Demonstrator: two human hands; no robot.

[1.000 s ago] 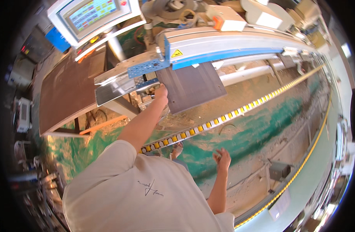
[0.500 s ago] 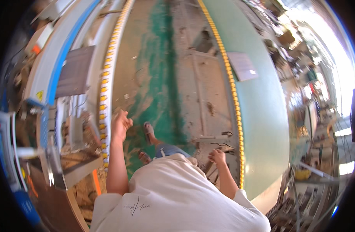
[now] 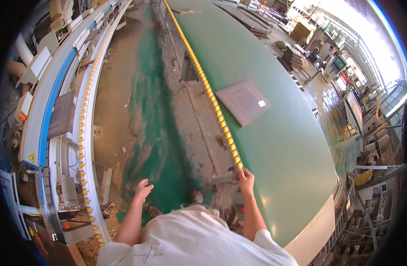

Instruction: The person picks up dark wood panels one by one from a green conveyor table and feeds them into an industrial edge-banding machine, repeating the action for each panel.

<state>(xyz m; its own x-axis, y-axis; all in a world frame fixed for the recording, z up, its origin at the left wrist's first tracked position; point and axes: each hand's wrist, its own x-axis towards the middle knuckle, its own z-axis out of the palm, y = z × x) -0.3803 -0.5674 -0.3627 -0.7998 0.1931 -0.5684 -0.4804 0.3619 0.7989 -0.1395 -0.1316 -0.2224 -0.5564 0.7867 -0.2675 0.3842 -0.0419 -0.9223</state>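
My right hand [image 3: 244,179] is at the near end of a rail of yellow rollers [image 3: 216,104], fingers curled against the rail along the left edge of a wide green conveyor belt [image 3: 285,150]. Farther up on that belt lies a flat, dark grey-brown rectangular panel [image 3: 241,103] with a small white label, set askew and close to the rollers. Out over the floor, my left hand [image 3: 143,189] hangs free with its fingers loosely apart and nothing in them.
To the left runs a long machine with a blue strip [image 3: 57,104], a second row of yellow rollers [image 3: 82,146] and another dark panel [image 3: 61,115]. Between the two lines is a dusty green floor [image 3: 157,128]. Stacked boards [image 3: 294,57] stand beyond the belt.
My view has turned toward the right-hand belt, and its panel shows nearer and more fully. My right hand has gone from beside my body to the roller rail. My left hand has lowered.
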